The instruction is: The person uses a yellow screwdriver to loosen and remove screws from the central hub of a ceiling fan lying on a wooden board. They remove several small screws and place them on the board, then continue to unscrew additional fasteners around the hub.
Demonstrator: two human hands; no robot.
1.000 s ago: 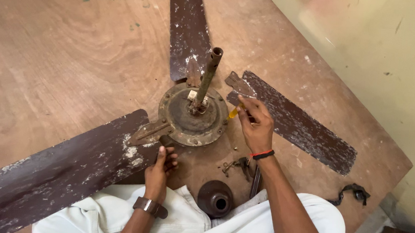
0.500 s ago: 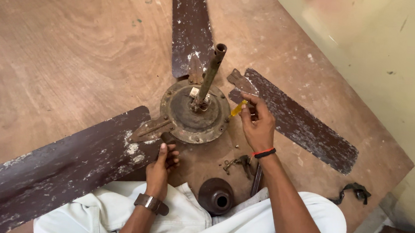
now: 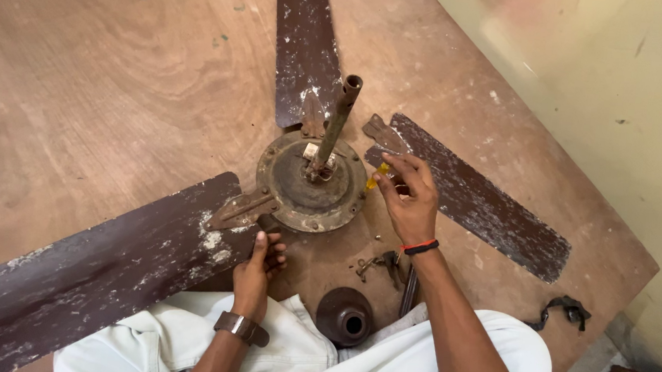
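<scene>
Fan (image 3: 312, 185) lies on wooden surface (image 3: 82, 75), rod (image 3: 335, 124) pointing up, three blades still bolted to rusty hub. Dome cover (image 3: 345, 317) already off, set near person's lap; loose screws (image 3: 372, 265) beside it. Left hand (image 3: 257, 262) closed around small dark part at blade bracket by hub rim. Right hand (image 3: 408, 195) pinches yellow-handled screwdriver (image 3: 378, 175), tip near hub edge. Judging: partly stripped; blades and hub body remain to undo.

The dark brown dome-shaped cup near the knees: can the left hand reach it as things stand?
Probably yes. The dark brown dome-shaped cup lies just beside the left hand, with bare wooden floor between them.
</scene>
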